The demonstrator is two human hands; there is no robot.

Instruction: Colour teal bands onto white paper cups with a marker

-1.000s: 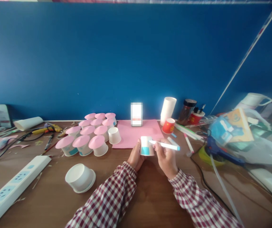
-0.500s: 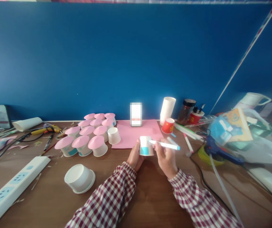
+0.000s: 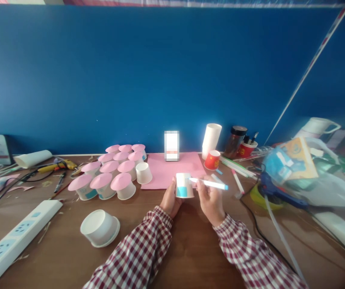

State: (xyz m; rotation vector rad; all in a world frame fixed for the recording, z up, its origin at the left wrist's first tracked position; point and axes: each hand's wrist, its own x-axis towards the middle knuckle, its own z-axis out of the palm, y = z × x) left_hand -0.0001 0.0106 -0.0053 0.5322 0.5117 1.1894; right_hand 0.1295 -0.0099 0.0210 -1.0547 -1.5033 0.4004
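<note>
My left hand [image 3: 171, 200] is closed around the side of a white paper cup [image 3: 187, 192], which is turned upside down and bears a blue patch on its lower front. A white marker with a blue end [image 3: 213, 184] is pinched in my right hand [image 3: 211, 202], its tip at the cup's right upper side. Whether the tip touches the cup, I cannot tell. Left of my hands stand several upturned cups with pink cone tops [image 3: 121, 181] in rows. Beside them is a plain upturned white cup [image 3: 143, 173].
A larger white tub [image 3: 100, 226] sits front left, near a power strip [image 3: 18, 237]. Pink paper [image 3: 172, 172] lies behind my hands. A red cup [image 3: 212, 159], stacked white cups [image 3: 212, 138] and a dark-lidded jar [image 3: 235, 141] stand behind. Plastic bags [image 3: 292, 160] crowd the right.
The cup in my left hand has shifted very slightly left. My right hand and the marker stay nearly where they were; the whole view has moved a little.
</note>
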